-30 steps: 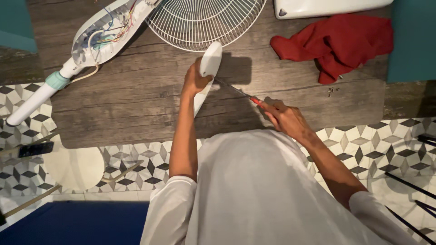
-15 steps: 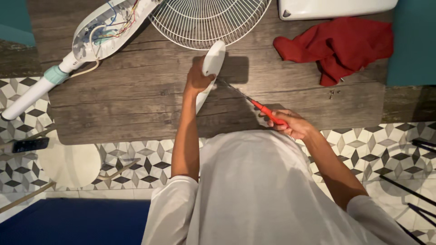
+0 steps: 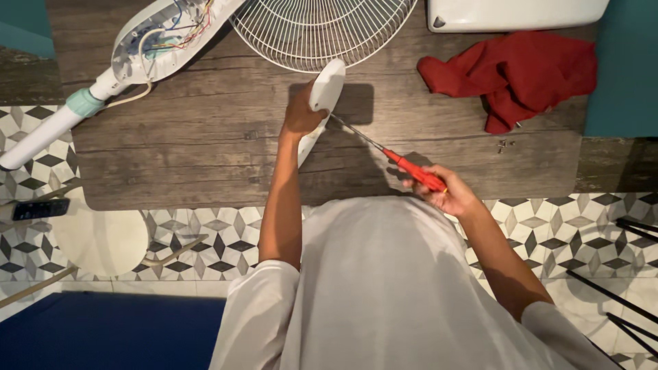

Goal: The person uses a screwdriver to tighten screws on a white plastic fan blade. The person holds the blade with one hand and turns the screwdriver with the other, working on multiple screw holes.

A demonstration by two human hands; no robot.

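Head view: the person stands over a dark wooden worktop [image 3: 192,144] with a fan in pieces on it. The left hand [image 3: 301,113] has its grip closed around a white plastic cover [image 3: 322,96], holding it on edge near the middle of the worktop, just below the wire guard [image 3: 322,31]; propped that way, the cover's side faces the tool and is steadied against its push. The right hand [image 3: 449,192] is clamped on the red handle of a screwdriver [image 3: 404,163], whose thin metal shaft slants up and left so the tip meets the cover beside the left hand.

The cover is long, smooth and rounded at its top end, plain white, with its lower part hidden behind the left hand and forearm. Top left lies the fan's open housing [image 3: 161,44] with coloured wires showing, on a white pole. A red cloth [image 3: 521,72] lies to the right, with a few small screws [image 3: 504,144] below it.
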